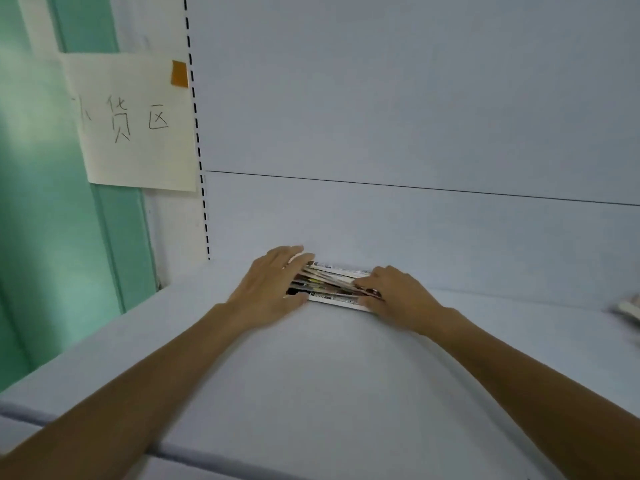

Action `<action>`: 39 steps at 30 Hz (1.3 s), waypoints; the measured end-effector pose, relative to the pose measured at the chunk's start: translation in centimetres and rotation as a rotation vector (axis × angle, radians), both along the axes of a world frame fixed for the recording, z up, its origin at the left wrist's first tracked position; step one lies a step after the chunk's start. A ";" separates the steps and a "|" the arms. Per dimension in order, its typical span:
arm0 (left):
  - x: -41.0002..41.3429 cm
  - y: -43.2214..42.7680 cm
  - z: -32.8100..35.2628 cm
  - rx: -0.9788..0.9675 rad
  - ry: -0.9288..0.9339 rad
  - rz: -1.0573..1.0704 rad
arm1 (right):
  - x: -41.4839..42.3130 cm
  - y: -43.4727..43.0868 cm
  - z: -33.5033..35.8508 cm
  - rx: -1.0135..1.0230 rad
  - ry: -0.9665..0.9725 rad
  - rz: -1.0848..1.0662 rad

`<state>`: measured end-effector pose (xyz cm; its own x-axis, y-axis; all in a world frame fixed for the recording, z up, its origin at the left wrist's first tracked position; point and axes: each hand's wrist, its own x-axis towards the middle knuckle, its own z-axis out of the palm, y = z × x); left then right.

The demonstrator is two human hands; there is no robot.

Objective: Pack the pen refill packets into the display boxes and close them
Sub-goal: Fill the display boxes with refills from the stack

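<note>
The left hand (273, 280) lies flat, fingers nearly straight, pressing over the left end of a low white printed cardboard display box (337, 302). The right hand (393, 289) bends its fingers over the right end, thumb at the near wall, and so holds it. The box sits between the two palms, probably braced endwise to stay square while its contents settle. The glossy multicoloured pen refill packets (323, 280) lie stacked and slightly fanned inside, exposed between both sets of fingertips; no lid covers them, so closing is judged not yet done. Box and hands rest far back on the pale grey-blue shelf (311, 375), near its matching back panel (415, 116). At left, a cream paper sign (135, 133) with handwritten characters is fixed by orange tape (180, 74) beside a slotted upright (198, 140). At the far right edge lies a blurred white object (628, 306), unidentifiable
</note>
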<state>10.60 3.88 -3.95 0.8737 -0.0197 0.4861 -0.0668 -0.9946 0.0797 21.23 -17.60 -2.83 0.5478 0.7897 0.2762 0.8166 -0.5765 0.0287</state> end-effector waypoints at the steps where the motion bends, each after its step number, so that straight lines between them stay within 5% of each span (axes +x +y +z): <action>1: 0.3 -0.2 0.0 0.036 0.004 -0.042 | -0.3 -0.2 -0.1 -0.001 -0.034 0.040; 9: 0.4 -3.4 1.0 0.209 0.014 0.025 | -2.3 -0.7 0.0 0.045 -0.253 -0.002; 17: -2.8 -2.6 1.6 0.034 0.008 0.115 | -3.5 -2.9 1.2 0.274 0.142 -0.046; 25: -4.4 -3.3 1.9 -0.438 -0.030 0.123 | -4.4 -3.8 1.1 0.386 0.037 -0.095; 30: -4.7 -4.3 2.3 -0.503 0.057 0.054 | -5.8 -4.2 1.1 0.354 0.126 -0.028; 39: -4.1 -6.7 3.0 -0.676 -0.069 0.053 | -7.0 -5.0 1.9 0.555 -0.375 -0.121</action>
